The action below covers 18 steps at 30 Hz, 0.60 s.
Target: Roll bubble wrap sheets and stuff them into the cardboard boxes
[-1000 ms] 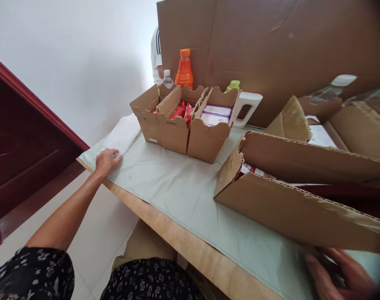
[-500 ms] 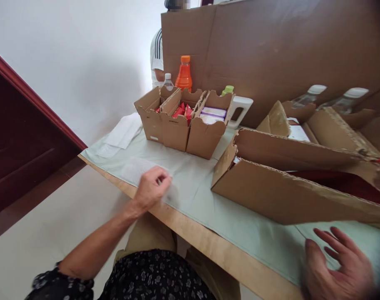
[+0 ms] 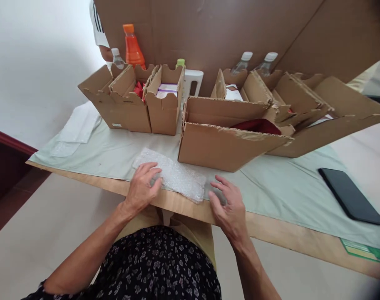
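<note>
Left grip (image 3: 140, 186): apart, over wrap (image 3: 181, 176). Right grip (image 3: 231, 207): apart, beside wrap. Beyond grips: long box (image 3: 219, 146). Right of grips: phone (image 3: 350, 195).

one head-worn camera looks forward and down from above the wearer's floral black top (image 3: 165, 266), which sits close at six o'clock. just beyond, the bubble wrap (image 3: 179, 175) lies near mid-view; farther off, a brown cardboard panel (image 3: 208, 29) spans twelve o'clock and a white wall (image 3: 36, 54) stands at ten.
</note>
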### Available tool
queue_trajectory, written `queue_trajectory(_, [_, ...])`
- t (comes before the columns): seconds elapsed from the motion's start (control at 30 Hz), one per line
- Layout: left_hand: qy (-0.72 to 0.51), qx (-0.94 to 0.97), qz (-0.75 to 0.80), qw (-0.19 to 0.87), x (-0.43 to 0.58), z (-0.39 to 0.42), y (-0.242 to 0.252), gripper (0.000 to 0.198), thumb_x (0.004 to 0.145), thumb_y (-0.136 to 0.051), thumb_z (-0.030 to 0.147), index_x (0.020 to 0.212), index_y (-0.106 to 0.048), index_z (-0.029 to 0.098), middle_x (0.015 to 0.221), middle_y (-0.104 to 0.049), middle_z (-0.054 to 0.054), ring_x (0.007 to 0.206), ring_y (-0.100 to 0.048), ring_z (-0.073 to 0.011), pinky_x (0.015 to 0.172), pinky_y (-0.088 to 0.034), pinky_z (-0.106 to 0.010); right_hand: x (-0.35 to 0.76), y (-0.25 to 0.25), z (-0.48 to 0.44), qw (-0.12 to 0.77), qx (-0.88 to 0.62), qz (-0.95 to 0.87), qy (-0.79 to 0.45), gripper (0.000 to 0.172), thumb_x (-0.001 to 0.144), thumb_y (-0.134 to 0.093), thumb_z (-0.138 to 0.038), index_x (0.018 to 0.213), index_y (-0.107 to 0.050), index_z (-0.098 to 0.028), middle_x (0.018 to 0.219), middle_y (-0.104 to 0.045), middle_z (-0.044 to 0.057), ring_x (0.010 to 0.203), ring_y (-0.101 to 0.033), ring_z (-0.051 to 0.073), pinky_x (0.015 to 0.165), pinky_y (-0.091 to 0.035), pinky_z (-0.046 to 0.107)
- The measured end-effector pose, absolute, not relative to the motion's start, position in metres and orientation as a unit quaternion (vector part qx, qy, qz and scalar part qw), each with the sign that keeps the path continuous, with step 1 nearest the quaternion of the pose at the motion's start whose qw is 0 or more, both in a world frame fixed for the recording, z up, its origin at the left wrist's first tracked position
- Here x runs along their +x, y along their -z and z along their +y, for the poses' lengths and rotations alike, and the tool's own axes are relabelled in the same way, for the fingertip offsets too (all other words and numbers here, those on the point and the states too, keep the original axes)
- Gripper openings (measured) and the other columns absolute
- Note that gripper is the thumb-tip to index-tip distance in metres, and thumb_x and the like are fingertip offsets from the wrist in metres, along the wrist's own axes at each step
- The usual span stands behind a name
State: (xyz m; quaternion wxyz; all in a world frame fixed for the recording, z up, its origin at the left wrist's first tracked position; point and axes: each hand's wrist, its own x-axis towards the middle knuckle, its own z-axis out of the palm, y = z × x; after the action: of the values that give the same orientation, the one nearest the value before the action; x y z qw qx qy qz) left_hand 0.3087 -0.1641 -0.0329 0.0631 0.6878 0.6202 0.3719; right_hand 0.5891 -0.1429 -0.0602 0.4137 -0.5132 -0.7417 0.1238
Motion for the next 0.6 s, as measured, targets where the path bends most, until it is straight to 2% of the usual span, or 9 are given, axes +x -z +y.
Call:
queue_trajectory(0.07, [-0.356,0.686,0.632,0.055,0.296,-0.161,0.042,0.020,0.089,-0.061,0.022,0.102,-0.075,0.021,0.123,-0.075,-0.014,0.121,-0.064,-0.0354,0.106,-0.051,-0.057,0.578,0.065,-0.136,0.363,-0.521,-0.767,-0.094,0.032,0.099,-0.059,-0.039,0.122,-0.070,-0.020,0.129,-0.073,0.017,0.128,-0.062,0.035,0.102,-0.050,0.057])
queue_trajectory(0.13, [-0.340,0.689,0.639,0.049,0.295,-0.161,0.048,0.018,0.089,-0.061,0.022,0.099,-0.076,0.022,0.116,-0.076,-0.014,0.116,-0.066,-0.0354,0.101,-0.052,-0.056,0.566,0.068,-0.129,0.340,-0.531,-0.772,-0.076,0.037,0.098,-0.058,-0.038,0.125,-0.070,-0.016,0.123,-0.074,0.019,0.125,-0.061,0.037,0.099,-0.049,0.056])
queue_trajectory(0.27, [-0.314,0.703,0.637,0.048,0.306,-0.173,0.045,0.016,0.091,-0.060,0.022,0.096,-0.075,0.021,0.103,-0.076,-0.012,0.101,-0.068,-0.0322,0.091,-0.053,-0.050,0.564,0.063,-0.119,0.355,-0.525,-0.770,-0.077,0.030,0.099,-0.055,-0.033,0.118,-0.074,-0.018,0.106,-0.078,0.013,0.103,-0.066,0.030,0.092,-0.049,0.047])
queue_trajectory(0.33, [-0.305,0.720,0.620,0.062,0.311,-0.182,0.037,0.017,0.093,-0.058,0.022,0.099,-0.074,0.021,0.095,-0.076,-0.009,0.091,-0.069,-0.0286,0.085,-0.054,-0.046,0.580,0.056,-0.116,0.365,-0.532,-0.761,-0.066,0.029,0.099,-0.056,-0.034,0.117,-0.075,-0.020,0.102,-0.078,0.010,0.098,-0.066,0.028,0.090,-0.050,0.046])
queue_trajectory(0.43, [-0.305,0.759,0.567,0.096,0.318,-0.190,0.022,0.020,0.096,-0.056,0.021,0.107,-0.073,0.021,0.093,-0.076,-0.006,0.086,-0.071,-0.0242,0.083,-0.056,-0.042,0.611,0.046,-0.117,0.374,-0.557,-0.741,-0.027,0.032,0.095,-0.058,-0.033,0.121,-0.073,-0.021,0.112,-0.077,0.011,0.104,-0.067,0.030,0.093,-0.050,0.049])
queue_trajectory(0.5, [-0.315,0.777,0.536,0.102,0.325,-0.189,0.014,0.021,0.097,-0.056,0.018,0.110,-0.072,0.020,0.099,-0.077,-0.008,0.092,-0.071,-0.0249,0.086,-0.058,-0.042,0.626,0.040,-0.121,0.385,-0.564,-0.731,-0.011,0.034,0.095,-0.058,-0.031,0.125,-0.072,-0.021,0.124,-0.074,0.013,0.112,-0.066,0.031,0.098,-0.051,0.051])
queue_trajectory(0.6, [-0.321,0.787,0.520,0.086,0.340,-0.175,0.012,0.021,0.097,-0.057,0.017,0.111,-0.073,0.019,0.116,-0.075,-0.013,0.107,-0.070,-0.0287,0.093,-0.059,-0.046,0.624,0.033,-0.129,0.401,-0.542,-0.739,-0.014,0.029,0.099,-0.058,-0.028,0.124,-0.071,-0.023,0.129,-0.073,0.011,0.119,-0.067,0.029,0.103,-0.052,0.051])
